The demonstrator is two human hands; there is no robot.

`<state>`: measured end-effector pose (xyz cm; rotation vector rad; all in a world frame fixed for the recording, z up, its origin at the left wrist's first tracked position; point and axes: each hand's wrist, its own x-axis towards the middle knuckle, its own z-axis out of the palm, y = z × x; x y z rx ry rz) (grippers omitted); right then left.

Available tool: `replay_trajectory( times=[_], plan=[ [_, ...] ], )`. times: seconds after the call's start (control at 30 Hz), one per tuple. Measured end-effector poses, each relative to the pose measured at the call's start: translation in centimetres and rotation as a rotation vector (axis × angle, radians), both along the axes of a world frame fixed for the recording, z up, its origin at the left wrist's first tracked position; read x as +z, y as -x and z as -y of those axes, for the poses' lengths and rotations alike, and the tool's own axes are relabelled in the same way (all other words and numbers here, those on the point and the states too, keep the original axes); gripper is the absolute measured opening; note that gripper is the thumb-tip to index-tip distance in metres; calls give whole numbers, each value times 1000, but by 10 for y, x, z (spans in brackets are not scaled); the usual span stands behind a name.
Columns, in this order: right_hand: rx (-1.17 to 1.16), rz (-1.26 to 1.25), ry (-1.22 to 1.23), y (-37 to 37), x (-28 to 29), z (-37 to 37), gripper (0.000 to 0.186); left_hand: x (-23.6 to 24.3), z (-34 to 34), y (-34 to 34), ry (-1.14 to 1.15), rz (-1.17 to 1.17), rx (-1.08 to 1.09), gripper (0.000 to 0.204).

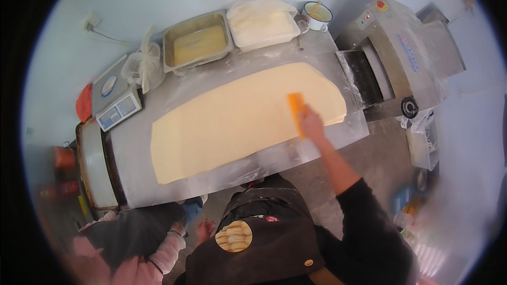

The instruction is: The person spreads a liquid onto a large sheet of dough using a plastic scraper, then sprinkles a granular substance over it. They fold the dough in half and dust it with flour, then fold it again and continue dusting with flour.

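Head view, items on record. Dough sheet [237, 124], one, pale, long: lying flat along the steel table [129, 158], perhaps laid lengthwise to suit its shape. Orange scraper [295, 102], one: angled over the sheet's right part. Right hand [312, 125]: pinching the scraper near its near end, presumably leaving the far end free; blade contact, cannot tell. Left hand [205, 230]: hanging below the near edge, holding nothing visible; finger spread, cannot tell. Metal tray [199, 60] and white tub [266, 43]: standing along the far edge, likely keeping the middle free for the dough. Digital scale [119, 109]: sitting far left. Steel machine [388, 53]: standing right.
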<state>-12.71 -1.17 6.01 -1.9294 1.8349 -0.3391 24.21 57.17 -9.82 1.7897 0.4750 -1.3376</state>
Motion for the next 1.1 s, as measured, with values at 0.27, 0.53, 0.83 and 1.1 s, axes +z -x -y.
replay_trajectory(
  times=[0.27, 0.53, 0.83, 1.1],
  plan=[
    [175, -11, 1, 14, 9, 121, 44, 15, -48, 26, -68, 75, 17, 25],
    [599, -277, 156, -40, 16, 161, 41, 30, -89, 43, -65, 238, -199, 33],
    [534, -355, 184, -32, -5, 114, 33, 23, -68, 60, -204, -48, 166, 36],
    [576, -395, 182, 2, -5, 44, 35, 5, -47, 61, 98, 241, -193, 31]
  ],
)
